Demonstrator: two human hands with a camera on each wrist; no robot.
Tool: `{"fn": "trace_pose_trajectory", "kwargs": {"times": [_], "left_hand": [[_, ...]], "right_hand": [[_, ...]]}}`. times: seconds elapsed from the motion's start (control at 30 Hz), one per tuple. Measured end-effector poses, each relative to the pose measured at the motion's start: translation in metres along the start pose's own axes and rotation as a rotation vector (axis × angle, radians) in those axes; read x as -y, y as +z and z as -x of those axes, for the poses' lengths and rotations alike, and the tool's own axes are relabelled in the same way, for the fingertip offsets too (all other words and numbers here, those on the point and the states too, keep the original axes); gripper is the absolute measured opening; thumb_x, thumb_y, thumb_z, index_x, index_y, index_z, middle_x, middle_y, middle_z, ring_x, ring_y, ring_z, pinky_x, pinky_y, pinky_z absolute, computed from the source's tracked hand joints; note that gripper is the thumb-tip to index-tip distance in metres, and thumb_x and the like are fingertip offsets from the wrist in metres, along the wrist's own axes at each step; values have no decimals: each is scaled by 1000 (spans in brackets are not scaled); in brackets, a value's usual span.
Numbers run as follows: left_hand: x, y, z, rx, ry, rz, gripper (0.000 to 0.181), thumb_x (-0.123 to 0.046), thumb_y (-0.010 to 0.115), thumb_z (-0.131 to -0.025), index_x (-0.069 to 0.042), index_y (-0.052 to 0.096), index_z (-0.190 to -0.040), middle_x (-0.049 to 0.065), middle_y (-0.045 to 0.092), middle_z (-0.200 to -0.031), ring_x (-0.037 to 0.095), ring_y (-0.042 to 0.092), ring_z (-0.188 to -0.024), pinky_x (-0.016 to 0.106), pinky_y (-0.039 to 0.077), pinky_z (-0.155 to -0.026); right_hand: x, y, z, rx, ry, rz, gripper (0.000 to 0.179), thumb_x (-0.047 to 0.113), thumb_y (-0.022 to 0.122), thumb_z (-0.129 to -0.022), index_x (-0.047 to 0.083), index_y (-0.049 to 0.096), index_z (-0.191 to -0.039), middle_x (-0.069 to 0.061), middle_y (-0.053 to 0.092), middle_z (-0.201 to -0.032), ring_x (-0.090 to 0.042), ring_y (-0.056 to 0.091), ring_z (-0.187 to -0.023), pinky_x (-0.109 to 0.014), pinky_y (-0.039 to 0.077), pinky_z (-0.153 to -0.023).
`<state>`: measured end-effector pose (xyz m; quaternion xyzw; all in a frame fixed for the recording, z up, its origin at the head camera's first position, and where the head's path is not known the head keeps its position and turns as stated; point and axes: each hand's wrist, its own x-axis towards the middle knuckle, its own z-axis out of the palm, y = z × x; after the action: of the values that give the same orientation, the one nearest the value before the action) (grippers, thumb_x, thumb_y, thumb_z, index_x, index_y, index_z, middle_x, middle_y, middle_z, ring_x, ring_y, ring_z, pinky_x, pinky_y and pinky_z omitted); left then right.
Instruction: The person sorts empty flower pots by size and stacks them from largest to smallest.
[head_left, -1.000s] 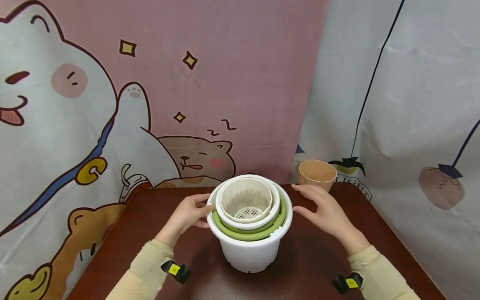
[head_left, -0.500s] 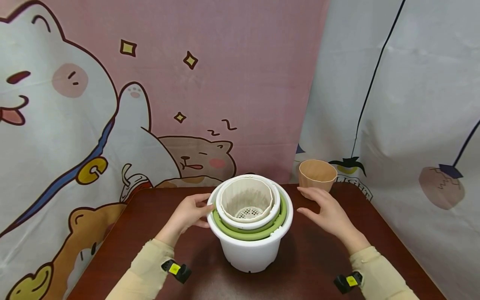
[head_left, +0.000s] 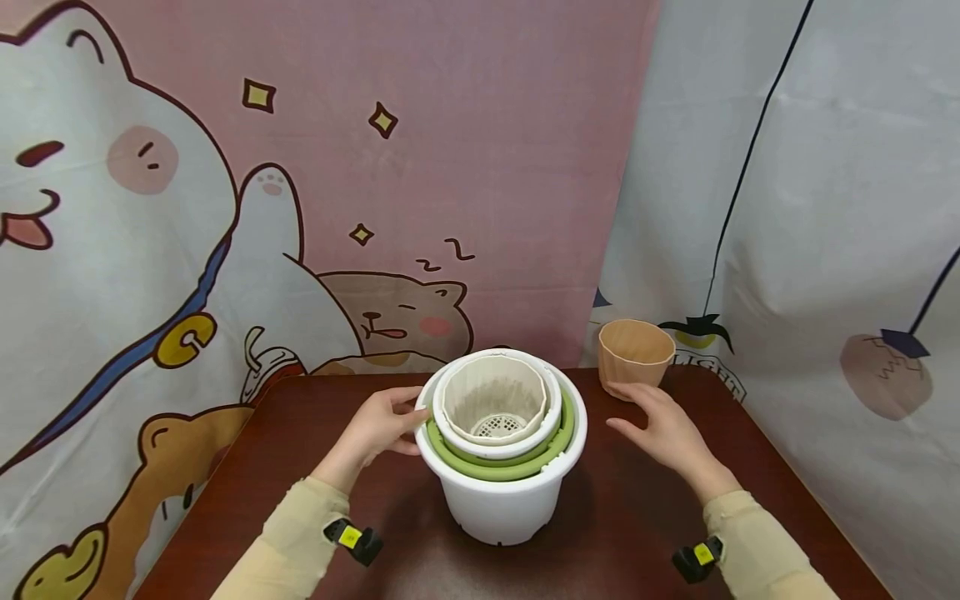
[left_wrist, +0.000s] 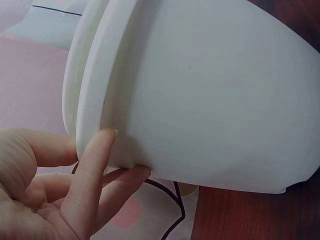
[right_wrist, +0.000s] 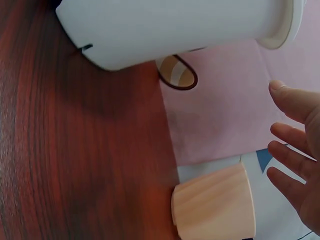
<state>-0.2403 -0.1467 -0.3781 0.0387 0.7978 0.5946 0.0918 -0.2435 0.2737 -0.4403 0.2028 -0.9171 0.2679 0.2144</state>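
A large white flower pot (head_left: 501,510) stands upright on the brown table. Nested inside it are a green pot (head_left: 491,473), a smaller white pot (head_left: 557,417) and, innermost, a cream fluted pot (head_left: 491,400) with a perforated bottom. My left hand (head_left: 381,429) pinches the big pot's rim at its left side. Its fingers (left_wrist: 131,182) lie under the rim against the outer wall, as the left wrist view shows. Off the stack's right side, my right hand (head_left: 663,429) is held with fingers parted, holding nothing, and its fingertips overlap the base of a peach fluted pot (head_left: 636,350) in the head view.
The peach pot stands at the table's back right, close to the printed cloth (head_left: 525,208) hanging behind. A grey cloth (head_left: 810,208) borders the table (head_left: 405,558) on the right. Each sleeve carries a small black wrist camera (head_left: 352,542).
My right hand has moved right, away from the big white pot's rim and over beside the peach pot. The left hand and the nested pots have stayed in place.
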Motion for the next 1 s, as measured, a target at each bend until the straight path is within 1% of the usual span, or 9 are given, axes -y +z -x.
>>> {"fn": "trace_pose_trajectory", "kwargs": {"times": [0.1,0.23,0.5,0.6,0.83,1.0], "left_hand": [[0,0,0,0,3,-2,48,-3,69,-92,2,55,-138,20,65,-106,25,70,-70,40,63,-58],[0,-1,0,6,6,-2,47,-4,69,-93,1,56,-138,19,65,-105,24,70,-70,40,63,-58],[0,0,0,3,3,2,47,-3,69,-92,2,55,-138,19,66,-106,25,70,-71,40,63,-58],[0,0,0,3,-4,3,48,-3,69,-92,2,55,-138,19,66,-107,25,70,-71,41,63,-59],[0,1,0,-5,-2,0,48,-3,69,-92,2,55,-138,18,66,-109,25,70,-71,41,63,-59],[0,0,0,2,-1,-3,47,-3,69,-93,3,55,-137,20,66,-109,25,70,-71,41,63,-59]], "right_hand": [[-7,1,-1,23,31,15,53,20,83,-83,2,63,-129,-17,63,-124,-38,55,-116,-60,47,-98],[-15,0,-4,49,42,40,50,21,82,-84,3,63,-127,-17,64,-124,-38,55,-116,-59,46,-99],[-26,-8,-14,118,95,92,53,22,79,-87,0,60,-131,-20,62,-127,-42,52,-119,-62,44,-100],[-31,-11,-19,132,95,117,53,21,78,-87,-1,60,-131,-22,61,-127,-44,51,-119,-63,43,-101],[-39,-18,-33,168,46,174,53,18,79,-85,-1,61,-130,-22,63,-125,-44,55,-117,-63,46,-98],[-44,-24,-41,191,60,203,51,18,78,-86,-2,60,-129,-24,63,-123,-45,55,-113,-63,48,-94]]}}
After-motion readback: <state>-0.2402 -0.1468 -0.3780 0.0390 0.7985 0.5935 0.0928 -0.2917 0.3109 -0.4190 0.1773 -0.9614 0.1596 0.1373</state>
